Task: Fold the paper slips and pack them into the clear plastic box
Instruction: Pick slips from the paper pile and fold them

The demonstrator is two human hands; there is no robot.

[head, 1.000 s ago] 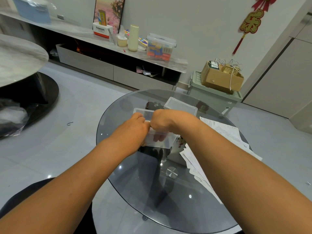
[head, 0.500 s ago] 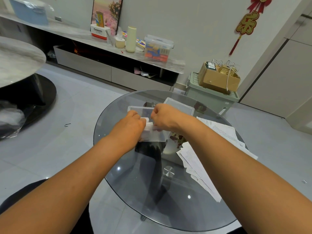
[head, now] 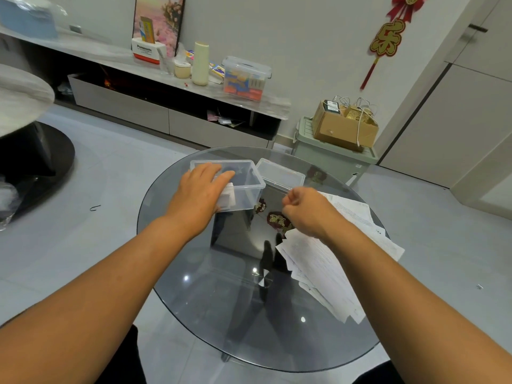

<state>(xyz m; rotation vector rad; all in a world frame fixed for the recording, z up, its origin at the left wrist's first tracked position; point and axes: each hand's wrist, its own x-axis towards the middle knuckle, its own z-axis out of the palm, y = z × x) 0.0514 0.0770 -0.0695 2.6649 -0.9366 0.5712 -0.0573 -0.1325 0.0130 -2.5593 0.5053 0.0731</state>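
Glass table (head: pixel 210 300): L hand (head: pixel 201 189) flat on clear box (head: pixel 249 187), R hand (head: pixel 304 209) fisted.

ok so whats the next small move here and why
Probably the right hand, curled and holding nothing visible, should drop to the loose pile of white paper slips beneath it and take one. The left hand lies over the clear plastic box.

I get even, soft indoor light with no hard shadows, and small bright ceiling-lamp reflections dot the round smoked-glass table (head: pixel 194 314) (dark mirrored shapes also muddy its centre). The wide lens bows my edges, stretching both forearms huge at the bottom corners. The curled right hand (head: pixel 303 210) is slightly motion-blurred; distant shelf clutter looks soft.
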